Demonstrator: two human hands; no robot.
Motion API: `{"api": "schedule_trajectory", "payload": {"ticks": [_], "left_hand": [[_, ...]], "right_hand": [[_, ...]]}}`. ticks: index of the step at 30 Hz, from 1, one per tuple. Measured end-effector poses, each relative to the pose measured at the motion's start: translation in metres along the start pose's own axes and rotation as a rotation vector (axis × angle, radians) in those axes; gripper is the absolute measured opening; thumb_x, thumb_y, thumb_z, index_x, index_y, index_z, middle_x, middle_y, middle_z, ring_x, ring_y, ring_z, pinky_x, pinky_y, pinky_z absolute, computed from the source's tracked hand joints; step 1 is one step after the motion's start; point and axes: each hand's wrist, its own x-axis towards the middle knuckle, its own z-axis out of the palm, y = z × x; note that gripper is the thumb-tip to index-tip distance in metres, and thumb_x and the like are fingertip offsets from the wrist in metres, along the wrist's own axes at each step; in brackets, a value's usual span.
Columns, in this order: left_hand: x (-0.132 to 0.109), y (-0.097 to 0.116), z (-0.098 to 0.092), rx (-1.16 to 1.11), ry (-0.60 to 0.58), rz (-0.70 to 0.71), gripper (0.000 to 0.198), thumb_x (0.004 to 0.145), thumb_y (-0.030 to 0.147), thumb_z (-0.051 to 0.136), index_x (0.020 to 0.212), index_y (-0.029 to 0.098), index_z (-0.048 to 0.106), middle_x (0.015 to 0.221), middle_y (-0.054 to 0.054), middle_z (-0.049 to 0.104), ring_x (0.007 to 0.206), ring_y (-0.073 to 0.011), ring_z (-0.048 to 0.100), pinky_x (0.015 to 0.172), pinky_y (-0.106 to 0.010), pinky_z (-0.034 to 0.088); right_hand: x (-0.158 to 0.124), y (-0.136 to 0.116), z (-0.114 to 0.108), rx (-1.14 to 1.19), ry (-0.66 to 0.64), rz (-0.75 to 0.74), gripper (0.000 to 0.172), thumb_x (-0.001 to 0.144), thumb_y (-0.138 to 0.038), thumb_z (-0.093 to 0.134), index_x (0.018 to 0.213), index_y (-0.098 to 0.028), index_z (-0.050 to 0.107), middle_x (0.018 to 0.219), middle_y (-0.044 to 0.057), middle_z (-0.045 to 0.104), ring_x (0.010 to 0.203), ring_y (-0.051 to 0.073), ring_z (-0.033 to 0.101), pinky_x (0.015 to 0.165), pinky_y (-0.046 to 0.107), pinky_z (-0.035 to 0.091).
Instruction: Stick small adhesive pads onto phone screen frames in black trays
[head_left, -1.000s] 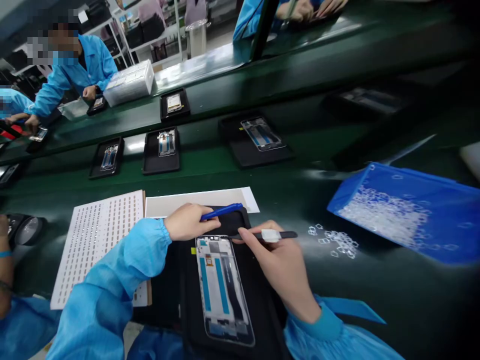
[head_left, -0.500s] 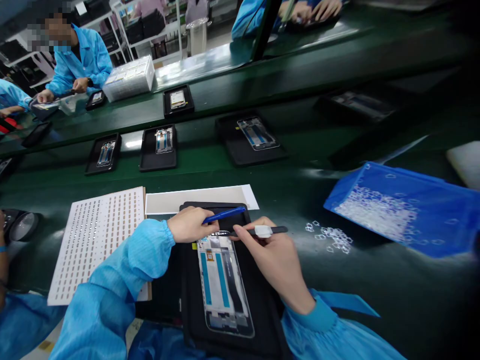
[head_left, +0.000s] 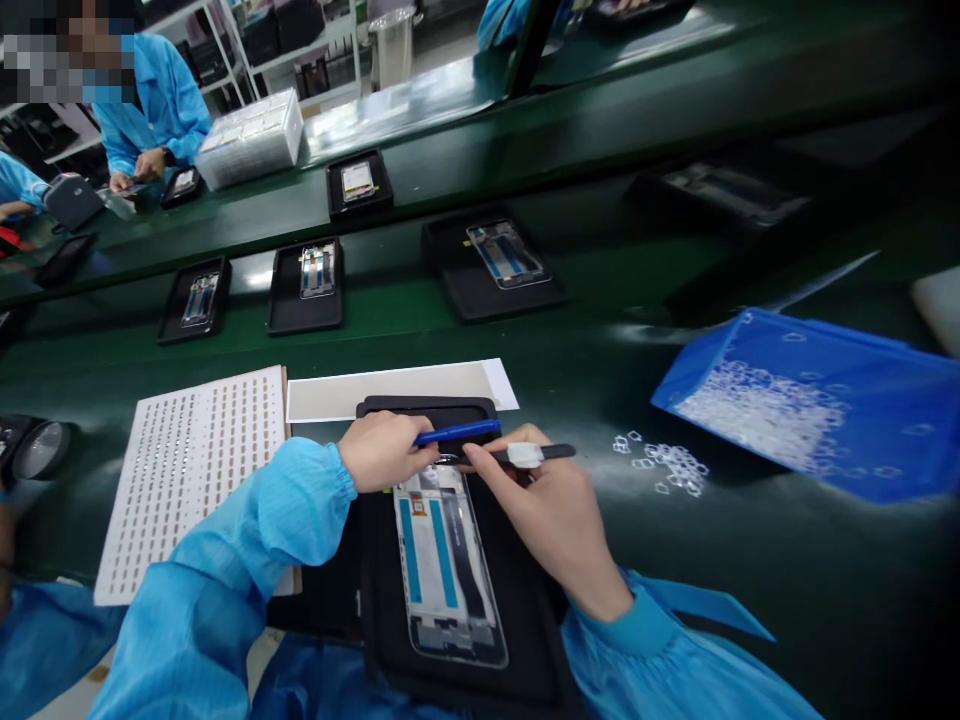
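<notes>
A phone frame (head_left: 431, 555) with two blue strips lies in a black tray (head_left: 529, 640) in front of me. Over its top end both hands meet. My left hand (head_left: 381, 452) is closed around a blue pen-like stick (head_left: 469, 431), which points to the right. From the other side, my right hand (head_left: 559, 525) pinches dark tweezers (head_left: 556, 452) wrapped in white tape. Their tips reach the frame's upper edge, beside my left fingertips. Fingers hide the exact contact spot, and I cannot tell whether the tips grip anything.
Left of the tray lies a white sheet (head_left: 191, 480) with rows of small brown pieces. A pale strip (head_left: 390, 391) lies behind it. Small clear rings (head_left: 675, 465) lie right, near a blue bin (head_left: 892, 420) of them. More trays (head_left: 306, 318) line the bench; co-workers (head_left: 161, 100) sit opposite.
The view has shifted slightly. Both hands stay at the frame's top end with their tools, the blue stick a little further right. A co-worker's hands opposite have come closer together.
</notes>
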Motion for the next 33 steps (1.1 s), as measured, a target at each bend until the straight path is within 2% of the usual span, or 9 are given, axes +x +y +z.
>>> {"api": "schedule_trajectory", "payload": {"ticks": [6,16,18,20,23,26,29,31,33], "left_hand": [[-0.001,0.003,0.001,0.033,0.002,-0.015,0.021,0.089,0.034,0.051,0.098,0.024,0.067,0.078,-0.001,0.071,0.081,-0.0235,0.068,0.071,-0.029,0.048],[0.001,0.001,0.004,0.004,0.045,0.004,0.018,0.087,0.031,0.053,0.092,0.023,0.068,0.076,0.0,0.07,0.076,-0.0202,0.067,0.069,-0.026,0.048],[-0.005,-0.001,0.003,-0.021,0.091,0.017,0.016,0.086,0.031,0.055,0.093,0.023,0.068,0.076,0.0,0.069,0.077,-0.0198,0.067,0.071,-0.027,0.048],[-0.023,-0.006,0.005,-0.09,0.229,0.016,0.019,0.086,0.033,0.057,0.099,0.023,0.066,0.083,0.0,0.07,0.083,-0.0201,0.067,0.076,-0.028,0.05],[-0.07,-0.017,0.026,-0.233,0.487,-0.09,0.029,0.09,0.039,0.053,0.112,0.024,0.065,0.101,-0.004,0.069,0.096,-0.0222,0.066,0.087,-0.032,0.051],[-0.119,-0.026,0.077,-0.341,0.463,-0.257,0.048,0.087,0.043,0.055,0.131,0.026,0.058,0.12,-0.009,0.064,0.107,-0.0266,0.064,0.091,-0.036,0.053],[-0.148,-0.029,0.128,-0.47,0.442,-0.259,0.063,0.078,0.041,0.065,0.138,0.027,0.053,0.145,-0.009,0.048,0.13,-0.0319,0.05,0.106,-0.039,0.047],[-0.156,-0.026,0.141,-0.6,0.519,-0.262,0.065,0.079,0.042,0.063,0.141,0.03,0.049,0.15,-0.006,0.044,0.138,-0.0313,0.041,0.112,-0.04,0.041],[-0.156,-0.024,0.129,-0.783,0.582,-0.289,0.064,0.081,0.046,0.061,0.142,0.032,0.048,0.149,-0.003,0.046,0.139,-0.0297,0.04,0.114,-0.042,0.038]], "right_hand": [[-0.002,0.003,-0.002,0.061,0.02,-0.033,0.034,0.085,-0.05,0.063,0.068,-0.021,0.06,0.067,0.003,0.061,0.061,0.019,0.058,0.053,0.028,0.042],[-0.006,-0.001,0.006,-0.1,0.052,-0.141,0.039,0.085,-0.057,0.056,0.07,-0.022,0.057,0.059,0.0,0.054,0.049,0.016,0.05,0.05,0.028,0.037],[-0.007,0.0,0.006,-0.097,0.077,-0.161,0.038,0.084,-0.057,0.057,0.07,-0.022,0.057,0.059,0.001,0.055,0.049,0.016,0.05,0.051,0.028,0.038],[-0.01,0.003,0.005,-0.029,0.125,-0.168,0.035,0.084,-0.054,0.06,0.07,-0.022,0.057,0.063,0.001,0.057,0.054,0.017,0.053,0.054,0.029,0.041],[-0.017,0.013,0.001,0.147,0.27,-0.155,0.03,0.084,-0.05,0.063,0.073,-0.022,0.058,0.071,0.003,0.059,0.072,0.021,0.062,0.069,0.032,0.048],[-0.026,0.019,0.0,0.344,0.288,-0.065,0.031,0.083,-0.052,0.064,0.078,-0.022,0.058,0.078,0.004,0.061,0.088,0.025,0.065,0.079,0.036,0.051],[-0.031,0.011,0.006,0.564,0.166,0.092,0.035,0.082,-0.057,0.065,0.081,-0.022,0.059,0.081,0.004,0.063,0.076,0.023,0.066,0.071,0.035,0.055],[-0.028,-0.001,0.011,0.688,0.14,0.165,0.039,0.08,-0.06,0.067,0.083,-0.022,0.059,0.079,0.004,0.064,0.071,0.022,0.066,0.069,0.035,0.056],[-0.019,-0.013,0.013,0.765,0.17,0.188,0.041,0.079,-0.062,0.066,0.087,-0.022,0.062,0.08,0.005,0.067,0.075,0.023,0.067,0.071,0.036,0.057]]}}
